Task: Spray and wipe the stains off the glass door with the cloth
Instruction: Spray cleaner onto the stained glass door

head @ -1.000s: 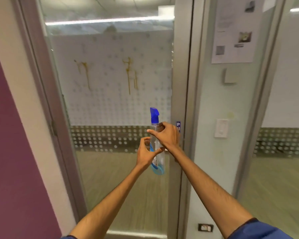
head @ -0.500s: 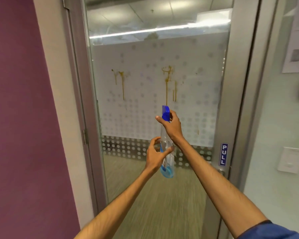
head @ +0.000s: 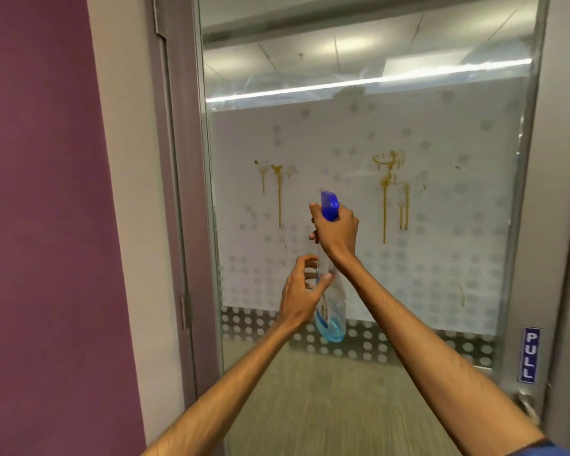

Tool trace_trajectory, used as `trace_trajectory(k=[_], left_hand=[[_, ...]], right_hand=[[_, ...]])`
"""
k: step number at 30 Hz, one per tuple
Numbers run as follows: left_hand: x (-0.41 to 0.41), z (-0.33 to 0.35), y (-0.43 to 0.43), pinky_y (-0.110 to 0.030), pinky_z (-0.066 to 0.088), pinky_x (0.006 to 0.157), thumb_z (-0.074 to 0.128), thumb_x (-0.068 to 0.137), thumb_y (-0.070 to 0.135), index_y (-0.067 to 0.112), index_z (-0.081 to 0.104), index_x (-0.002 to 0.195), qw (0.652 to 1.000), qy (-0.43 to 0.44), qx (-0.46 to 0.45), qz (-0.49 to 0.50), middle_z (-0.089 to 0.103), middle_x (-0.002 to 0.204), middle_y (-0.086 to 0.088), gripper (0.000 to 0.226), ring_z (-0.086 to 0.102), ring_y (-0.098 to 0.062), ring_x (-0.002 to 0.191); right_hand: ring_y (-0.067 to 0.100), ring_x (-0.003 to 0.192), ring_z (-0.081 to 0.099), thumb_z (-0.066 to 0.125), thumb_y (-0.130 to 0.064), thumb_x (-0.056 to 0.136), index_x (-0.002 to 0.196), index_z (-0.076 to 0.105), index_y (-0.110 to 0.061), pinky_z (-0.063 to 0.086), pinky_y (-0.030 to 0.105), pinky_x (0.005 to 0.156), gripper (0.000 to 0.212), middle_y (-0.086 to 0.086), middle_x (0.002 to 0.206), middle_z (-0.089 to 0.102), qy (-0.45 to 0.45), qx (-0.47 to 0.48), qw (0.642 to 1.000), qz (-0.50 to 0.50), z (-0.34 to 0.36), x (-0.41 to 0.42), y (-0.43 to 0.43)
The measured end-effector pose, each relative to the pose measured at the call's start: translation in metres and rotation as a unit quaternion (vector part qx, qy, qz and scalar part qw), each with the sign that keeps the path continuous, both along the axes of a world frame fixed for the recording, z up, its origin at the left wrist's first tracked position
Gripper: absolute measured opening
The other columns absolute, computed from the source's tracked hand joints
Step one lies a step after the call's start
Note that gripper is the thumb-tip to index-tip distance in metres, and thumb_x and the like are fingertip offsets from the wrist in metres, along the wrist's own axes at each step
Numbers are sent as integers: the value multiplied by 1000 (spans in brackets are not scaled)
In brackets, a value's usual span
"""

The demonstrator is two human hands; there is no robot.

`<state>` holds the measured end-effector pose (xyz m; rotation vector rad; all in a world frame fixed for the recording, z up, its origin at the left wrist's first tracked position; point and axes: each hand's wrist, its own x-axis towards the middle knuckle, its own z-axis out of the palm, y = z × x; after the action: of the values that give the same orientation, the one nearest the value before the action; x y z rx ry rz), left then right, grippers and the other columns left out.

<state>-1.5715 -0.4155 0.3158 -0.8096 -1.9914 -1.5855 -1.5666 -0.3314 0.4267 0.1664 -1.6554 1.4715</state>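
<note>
A right hand (head: 338, 230) grips the neck of a spray bottle (head: 331, 302) below its blue nozzle (head: 329, 205), while the left hand (head: 301, 296), fingers loosely curled, cups the clear body holding blue liquid. Brown drip stains (head: 390, 189) mark the glass door (head: 359, 143) at the bottle's 1 and 11 o'clock. A PULL sign (head: 529, 354) sits at 4 o'clock.

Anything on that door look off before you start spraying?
Yes: brownish drips run down the frosted glass door, one stain cluster left of the spray bottle, another to its right. No cloth is in view.
</note>
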Motion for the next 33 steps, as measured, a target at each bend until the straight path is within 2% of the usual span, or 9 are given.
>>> trace_trajectory(k=[3,6,11,13,15,18,22,27,33], left_hand=[[-42,27,-44,-29,55,87,41,92,57,29,56,116,996,67,-44,46,60,111,13,40,59,4,98],[-81,54,-79,-36,51,95,42,96,41,23,57,118,981,133,-37,134,61,120,5,32,57,-5,107],[-151,101,-115,-46,24,120,47,99,26,12,45,142,945,216,-60,237,40,153,-8,45,24,-23,150],[-173,120,-115,-44,15,124,38,101,30,10,33,151,935,242,-70,249,27,161,-8,54,16,-23,153],[-193,136,-113,-42,11,125,30,101,31,10,25,154,931,258,-61,250,20,164,-7,58,13,-21,153],[-212,158,-110,-44,9,126,26,102,30,11,18,156,923,280,-51,259,14,165,-7,57,9,-20,154],[-237,186,-115,-44,5,126,24,103,29,10,14,157,911,303,-54,276,10,166,-8,58,6,-21,154],[-257,204,-122,-44,2,126,21,104,31,8,8,157,901,305,-94,295,6,166,-8,59,3,-21,154],[-264,206,-123,-44,3,126,23,104,30,7,10,156,887,323,-103,314,9,165,-9,59,6,-23,154]], right_hand=[[21,53,68,66,-31,93,80,64,-6,48,15,44,27,15,71,68,12,-7,999,-29,15,-27,-28],[10,47,66,66,-31,92,72,58,-20,49,15,44,25,8,63,65,30,-16,998,-61,30,-49,-44],[12,45,65,66,-29,92,72,60,-16,47,15,42,24,11,61,67,42,-1,994,-99,55,-75,-59],[18,47,65,65,-28,92,74,63,-8,49,19,44,27,14,62,67,50,11,992,-114,65,-83,-60],[24,51,66,64,-28,92,75,64,-3,55,32,48,30,15,61,67,64,40,988,-134,76,-89,-66],[28,55,67,63,-25,92,70,63,-6,60,43,58,29,9,57,65,89,89,980,-155,94,-91,-74],[29,56,67,61,-21,92,67,61,-8,60,38,59,29,11,57,64,102,106,973,-180,122,-97,-82],[25,54,66,61,-21,94,62,50,-22,44,11,49,34,1,53,56,111,101,971,-188,136,-102,-89],[31,65,69,59,-16,93,64,47,-21,47,19,56,32,9,62,58,91,92,972,-195,141,-112,-90]])
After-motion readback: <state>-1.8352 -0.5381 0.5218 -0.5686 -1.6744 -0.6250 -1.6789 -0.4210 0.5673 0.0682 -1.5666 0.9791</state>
